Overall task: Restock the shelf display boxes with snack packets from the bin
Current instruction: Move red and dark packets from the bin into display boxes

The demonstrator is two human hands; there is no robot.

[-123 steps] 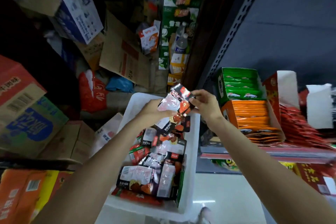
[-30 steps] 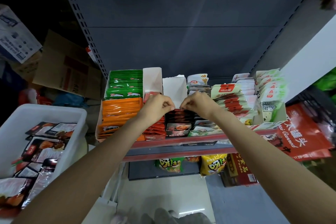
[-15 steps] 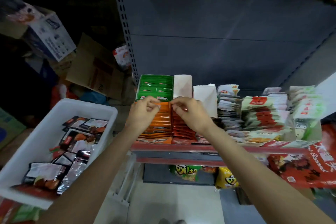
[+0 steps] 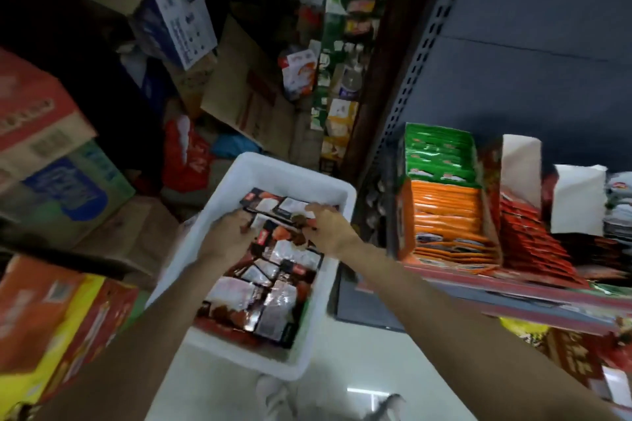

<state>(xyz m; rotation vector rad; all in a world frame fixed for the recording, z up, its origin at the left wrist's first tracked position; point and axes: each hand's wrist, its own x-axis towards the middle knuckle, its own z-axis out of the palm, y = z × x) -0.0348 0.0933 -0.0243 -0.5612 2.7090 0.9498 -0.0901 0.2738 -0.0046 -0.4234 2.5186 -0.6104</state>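
Both hands are down in the white bin (image 4: 260,167), which sits on the floor just left of the shelf (image 4: 513,297), so the step in hand looks like gathering another batch of snack packets (image 4: 273,287). To do it well, I would square up a small stack of packets that all face the same way, taking only as many as can be held flat; the foil looks slippery, and a loose fan would probably spill on the lift across to the display boxes (image 4: 448,215) on the right. The left hand (image 4: 227,236) reaches in from the near left, palm down, fingers curled onto the packets at the far end of the bin. The right hand (image 4: 326,225) comes in from the right, fingers bent against a dark packet by the far right wall. Motion blur hides the fingertips, so I cannot tell whether either hand already pinches a packet or merely presses on the pile. Both forearms stretch forward from the near edge, converging over the bin.
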